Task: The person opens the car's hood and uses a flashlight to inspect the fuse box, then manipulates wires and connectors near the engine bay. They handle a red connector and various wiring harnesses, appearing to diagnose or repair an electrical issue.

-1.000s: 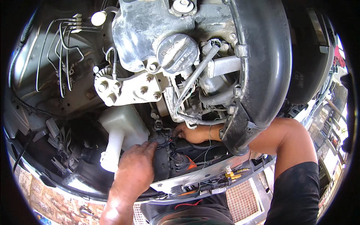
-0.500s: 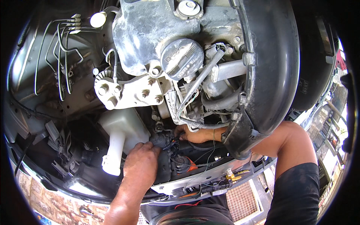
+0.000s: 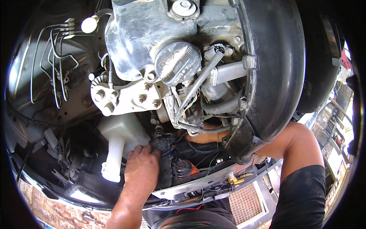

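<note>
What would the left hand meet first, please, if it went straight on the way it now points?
The left hand would probably meet the whitish plastic tank first, though depth is unclear and they may already be touching.

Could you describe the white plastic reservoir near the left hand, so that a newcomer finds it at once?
Start from the large grey engine cover at the top; a pale bolted bracket lies below it. Just under that bracket, beside the left hand, is the reservoir. Its long white neck, pointing down the picture, sets it apart from the dark parts around it.
</note>
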`<state>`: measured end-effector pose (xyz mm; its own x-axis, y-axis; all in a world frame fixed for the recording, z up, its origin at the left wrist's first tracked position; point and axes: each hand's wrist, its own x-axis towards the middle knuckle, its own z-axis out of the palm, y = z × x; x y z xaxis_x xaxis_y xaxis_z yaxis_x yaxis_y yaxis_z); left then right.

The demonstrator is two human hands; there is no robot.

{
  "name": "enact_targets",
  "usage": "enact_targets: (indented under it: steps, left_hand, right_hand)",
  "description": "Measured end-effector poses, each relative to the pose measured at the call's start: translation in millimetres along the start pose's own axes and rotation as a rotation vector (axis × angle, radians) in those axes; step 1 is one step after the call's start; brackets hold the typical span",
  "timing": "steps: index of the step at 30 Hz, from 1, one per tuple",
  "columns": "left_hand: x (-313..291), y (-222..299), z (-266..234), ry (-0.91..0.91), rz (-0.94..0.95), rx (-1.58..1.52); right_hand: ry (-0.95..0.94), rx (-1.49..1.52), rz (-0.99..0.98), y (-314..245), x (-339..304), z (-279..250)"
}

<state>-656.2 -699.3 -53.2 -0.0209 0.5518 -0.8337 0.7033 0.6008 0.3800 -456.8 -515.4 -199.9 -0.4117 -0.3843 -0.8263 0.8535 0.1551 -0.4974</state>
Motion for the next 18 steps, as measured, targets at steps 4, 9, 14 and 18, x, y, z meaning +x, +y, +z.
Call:
enact_targets:
  steps: [4,9,14,18]
  left_hand:
    - [0,-2,5,0.021,0.009,-0.018]
    - [0,-5,10,0.142,0.049,0.009]
    - [-1,-5,10,0.159,0.037,-0.01]
    - [1,-5,11,0.137,0.024,-0.002]
  right_hand:
    - [-0.003,-0.003,-0.003,-6,3,6]
    - [-0.009,0.013,0.003,-10,4,11]
    - [-0.022,0.069,0.053,-6,-3,7]
    - [-0.047,0.128,0.092,-4,-9,1]
